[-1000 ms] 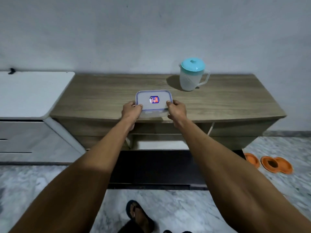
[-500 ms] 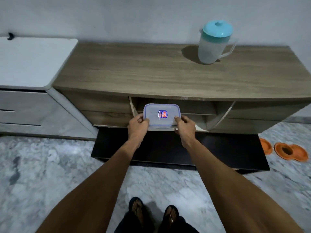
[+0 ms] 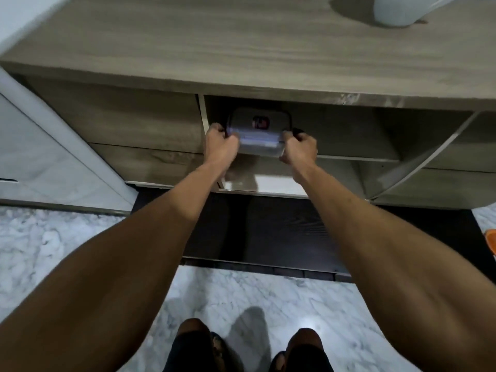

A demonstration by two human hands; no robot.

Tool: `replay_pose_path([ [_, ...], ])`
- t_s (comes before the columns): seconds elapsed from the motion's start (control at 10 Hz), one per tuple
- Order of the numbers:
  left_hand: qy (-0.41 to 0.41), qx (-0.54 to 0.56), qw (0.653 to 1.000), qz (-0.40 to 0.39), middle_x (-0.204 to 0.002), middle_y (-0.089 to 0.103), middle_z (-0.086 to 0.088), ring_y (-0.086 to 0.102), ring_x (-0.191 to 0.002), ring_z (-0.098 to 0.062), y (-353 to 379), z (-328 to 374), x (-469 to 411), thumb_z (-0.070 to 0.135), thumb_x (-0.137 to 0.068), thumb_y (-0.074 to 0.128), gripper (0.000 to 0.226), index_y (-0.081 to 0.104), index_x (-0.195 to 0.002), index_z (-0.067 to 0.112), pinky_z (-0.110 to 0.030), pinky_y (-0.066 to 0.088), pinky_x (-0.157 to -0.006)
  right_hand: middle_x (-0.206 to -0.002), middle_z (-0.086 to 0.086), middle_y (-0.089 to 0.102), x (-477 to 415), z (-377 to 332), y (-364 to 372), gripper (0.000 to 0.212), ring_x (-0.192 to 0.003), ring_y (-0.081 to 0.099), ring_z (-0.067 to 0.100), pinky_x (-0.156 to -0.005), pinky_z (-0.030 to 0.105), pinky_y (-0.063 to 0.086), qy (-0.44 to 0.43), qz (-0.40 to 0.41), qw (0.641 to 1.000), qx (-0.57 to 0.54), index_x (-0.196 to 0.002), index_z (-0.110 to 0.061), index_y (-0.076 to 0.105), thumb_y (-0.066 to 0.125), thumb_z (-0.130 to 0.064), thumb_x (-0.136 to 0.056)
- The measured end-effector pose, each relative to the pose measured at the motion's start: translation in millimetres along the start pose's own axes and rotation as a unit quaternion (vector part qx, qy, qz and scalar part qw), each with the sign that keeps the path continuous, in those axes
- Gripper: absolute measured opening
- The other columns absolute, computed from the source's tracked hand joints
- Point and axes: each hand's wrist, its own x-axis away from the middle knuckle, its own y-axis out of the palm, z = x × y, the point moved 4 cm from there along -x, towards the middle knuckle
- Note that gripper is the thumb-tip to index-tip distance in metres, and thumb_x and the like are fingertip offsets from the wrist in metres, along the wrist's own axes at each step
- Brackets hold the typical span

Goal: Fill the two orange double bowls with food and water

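Both grips closed on one item: left hand on the left end, right hand on the right end of a clear rectangular plastic food container with a blue-edged lid and a small red label. Fingers wrap the short sides, container roughly level, blurred. It sits in the mouth of the upper open compartment of a grey-brown wood-grain cabinet, just under the tabletop, at the compartment's left side by the divider. Cannot tell whether it rests on the shelf or hangs just above it. Contents not readable through lid or wall.

On the tabletop, far right corner: base of a translucent white plastic pitcher, top cropped out, fill level not visible.

Lower open compartment below the shelf shows a pale base panel. Dark base plinth under the cabinet. White cabinet to the left. Marble-pattern floor. At the right edge, a sliver of an orange bowl on the floor, contents out of view.
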Motion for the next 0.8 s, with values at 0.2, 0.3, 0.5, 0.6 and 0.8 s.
replay_pose_path([
  [0.2, 0.023, -0.075, 0.997, 0.014, -0.11, 0.056, -0.01, 0.052, -0.097, -0.021, 13.2, -8.5, -33.3, 0.019, -0.098, 0.047, 0.03, 0.051, -0.123, 0.003, -0.029, 0.042, -0.083, -0.122, 0.019, 0.065, -39.0, 9.2, 27.0, 0.047, -0.111, 0.063, 0.036, -0.098, 0.043, 0.054, -0.005, 0.001, 1.0, 0.031, -0.122, 0.0, 0.064, 0.057, -0.019, -0.08],
  [0.3, 0.037, -0.086, 0.995, 0.016, -0.105, 0.051, -0.006, 0.049, -0.095, -0.018, 19.5, -14.5, -41.8, 0.015, -0.099, 0.045, 0.028, 0.05, -0.123, 0.003, -0.027, 0.039, -0.081, -0.122, 0.017, 0.064, -46.6, 11.5, 36.4, 0.037, -0.113, 0.061, 0.035, -0.098, 0.042, 0.053, -0.021, -0.005, 0.999, 0.036, -0.121, -0.003, 0.065, 0.059, -0.016, -0.087],
  [0.5, 0.025, -0.084, 0.996, 0.015, -0.106, 0.051, -0.008, 0.048, -0.097, -0.021, 24.1, -17.3, -45.6, 0.012, -0.098, 0.042, 0.03, 0.051, -0.124, 0.001, -0.029, 0.039, -0.086, -0.112, 0.015, 0.068, -52.7, 8.4, 44.1, 0.03, -0.103, 0.065, 0.033, -0.091, 0.045, 0.056, -0.073, -0.01, 0.993, 0.097, -0.114, -0.012, 0.069, 0.055, -0.031, -0.095],
  [0.6, 0.013, -0.084, 0.996, -0.01, -0.115, 0.055, -0.012, 0.051, -0.103, -0.024, 20.1, -14.5, -39.5, 0.017, -0.098, 0.044, 0.032, 0.05, -0.126, 0.001, -0.028, 0.038, -0.087, -0.122, 0.018, 0.065, -43.8, 0.8, 39.1, 0.034, -0.112, 0.062, 0.035, -0.098, 0.039, 0.051, -0.062, -0.019, 0.987, 0.145, -0.121, -0.009, 0.065, 0.047, -0.028, -0.1],
  [0.8, -0.015, 0.014, 0.999, -0.04, -0.134, 0.057, -0.011, 0.055, -0.122, -0.021, -19.1, -8.1, 25.2, 0.016, -0.1, 0.05, 0.051, 0.034, -0.148, 0.005, -0.023, 0.039, -0.103, -0.124, 0.016, 0.066, 28.2, 5.5, -17.2, 0.035, -0.112, 0.06, 0.028, -0.099, 0.038, 0.048, 0.014, -0.004, 1.0, 0.005, -0.127, -0.005, 0.06, 0.055, -0.026, -0.099],
])
